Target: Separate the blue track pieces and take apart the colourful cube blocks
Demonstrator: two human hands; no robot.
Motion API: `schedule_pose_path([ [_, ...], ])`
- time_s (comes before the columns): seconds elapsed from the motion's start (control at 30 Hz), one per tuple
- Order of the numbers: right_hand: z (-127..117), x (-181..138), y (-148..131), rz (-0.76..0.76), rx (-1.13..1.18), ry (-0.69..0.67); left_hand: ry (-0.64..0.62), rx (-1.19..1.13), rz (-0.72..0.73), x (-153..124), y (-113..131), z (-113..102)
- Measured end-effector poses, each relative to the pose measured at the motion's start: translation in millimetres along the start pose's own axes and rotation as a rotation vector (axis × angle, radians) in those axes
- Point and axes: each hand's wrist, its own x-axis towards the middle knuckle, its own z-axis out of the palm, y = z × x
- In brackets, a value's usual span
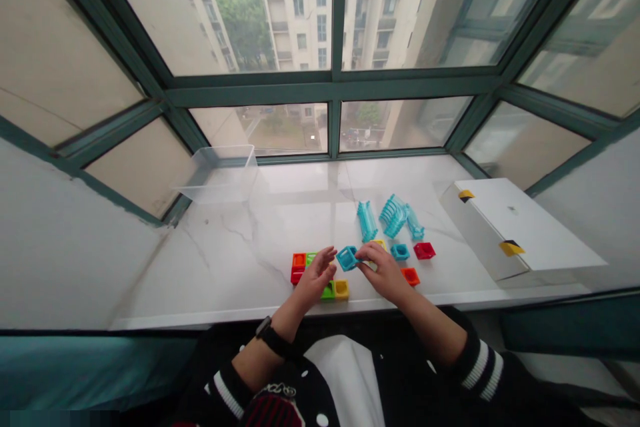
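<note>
Pinched at its right side by the right hand (385,271), the blue block (347,258) hangs just above the sill's (240,247) near edge. It is roughly cubic with no clear long axis, and its open face tilts up-left. The left hand (315,275) spreads loosely beside it, over joined coloured blocks (341,289). Blue track pieces (394,215) lie behind.

No legible text or labels anywhere.

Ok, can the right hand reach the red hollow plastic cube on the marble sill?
Probably yes: the red hollow plastic cube lies uncovered near the right hand, though that hand pinches a blue hollow cube.
</note>
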Motion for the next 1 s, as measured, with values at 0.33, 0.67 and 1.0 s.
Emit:
schedule_pose_path([
  [0.33, 0.0, 3.0, -5.3, -0.058, 0.071, -0.078, -0.074, -0.361, -0.174, 1.3, 22.6, 2.5],
  [0.67, 10.4, -1.2, -4.7, -0.016, 0.115, -0.114, -0.023, -0.146, -0.009, 5.7, 39.3, 11.2],
  [1.0, 8.1, -1.5, -5.0, -0.042, 0.086, -0.061, -0.045, 0.358, 0.124, 0.9, 55.7, 2.2],
])
